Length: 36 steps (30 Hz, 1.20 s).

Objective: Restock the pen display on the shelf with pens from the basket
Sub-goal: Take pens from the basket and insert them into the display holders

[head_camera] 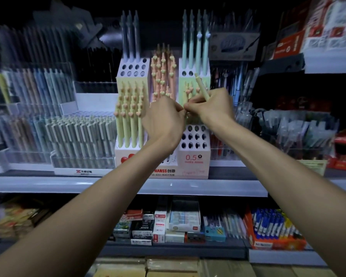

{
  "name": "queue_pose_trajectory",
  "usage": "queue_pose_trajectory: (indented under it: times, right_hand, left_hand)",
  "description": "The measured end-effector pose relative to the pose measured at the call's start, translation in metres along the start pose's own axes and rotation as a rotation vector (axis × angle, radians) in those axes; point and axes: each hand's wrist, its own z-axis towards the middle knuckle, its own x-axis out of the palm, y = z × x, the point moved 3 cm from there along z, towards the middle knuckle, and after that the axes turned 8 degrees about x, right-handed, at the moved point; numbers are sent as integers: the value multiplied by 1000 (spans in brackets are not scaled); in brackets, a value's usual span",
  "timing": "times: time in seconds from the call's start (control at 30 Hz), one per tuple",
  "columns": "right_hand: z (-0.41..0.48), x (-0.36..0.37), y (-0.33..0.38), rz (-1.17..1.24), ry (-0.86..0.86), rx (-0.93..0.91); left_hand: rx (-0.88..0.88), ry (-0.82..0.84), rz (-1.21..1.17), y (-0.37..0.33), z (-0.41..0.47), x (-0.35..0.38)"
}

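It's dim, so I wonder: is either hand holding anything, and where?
The right hand grips a green pen by its lower part. The left hand is curled; whether it pinches anything cannot be told.

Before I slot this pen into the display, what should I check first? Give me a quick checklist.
1. Right hand grips pen: ok.
2. Display has empty holes: ok, lower right block.
3. Pen upright over a hole: not ok, its top leans left.
4. Pen tip down: cannot tell, blurred.
5. Left hand free: cannot tell, its fingertips meet the right hand's.
6. Basket within reach: cannot tell, out of view.
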Motion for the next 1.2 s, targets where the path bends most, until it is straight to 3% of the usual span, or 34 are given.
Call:
queue_pose_trajectory:
  times: [0.57, 0.7, 0.9, 1.07, 1.2]
  right_hand:
    - [-3, 20, -8, -72, -64, 128]
    - [-5, 14, -6, -20, 49, 158]
    - [-28, -32, -1, 105, 219, 269]
    - [-55, -53, 2, -118, 295, 326]
    - [-78, -62, -1, -160, 269, 296]
  left_hand:
    - [32, 39, 227, 5, -6, 14]
    - [27, 66, 248, 2, -7, 8]
    - [53, 103, 127, 1, -19, -7]
    - [30, 178, -163, -4, -38, -28]
    - [-24, 211, -239, -1, -55, -33]
